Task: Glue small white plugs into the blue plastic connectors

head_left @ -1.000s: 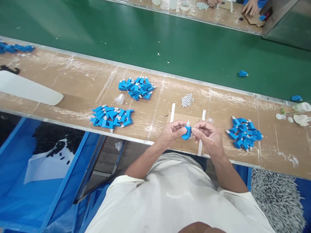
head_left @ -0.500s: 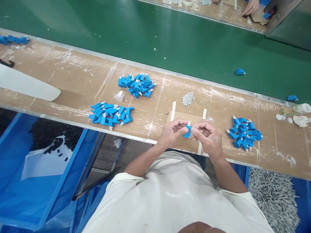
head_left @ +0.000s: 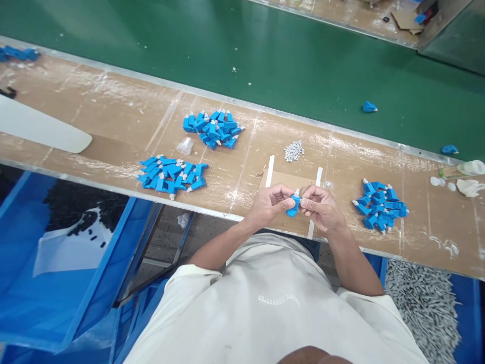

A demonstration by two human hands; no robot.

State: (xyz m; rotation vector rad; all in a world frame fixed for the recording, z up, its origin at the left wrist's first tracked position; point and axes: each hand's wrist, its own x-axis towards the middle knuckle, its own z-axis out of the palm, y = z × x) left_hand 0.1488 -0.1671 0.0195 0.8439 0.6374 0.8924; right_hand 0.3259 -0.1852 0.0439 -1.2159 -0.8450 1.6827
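Green conveyor belt (head_left: 265,60) runs along the far side of a worn brown bench (head_left: 113,121). Piles of blue connectors (head_left: 380,206) sit toward the right end, two more left of centre. At the near edge both hands pinch one blue connector (head_left: 293,206) between them: left hand (head_left: 271,202), right hand (head_left: 320,207). White tip points up and away, I think.

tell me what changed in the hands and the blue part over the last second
Little changed. Both hands stayed on the blue connector, the left hand and right hand pinching it from either side above the cardboard pad; the fingers only shifted slightly. Nothing was picked up or let go. The camera tilted a bit. The blue piles and the small white parts lie as before.
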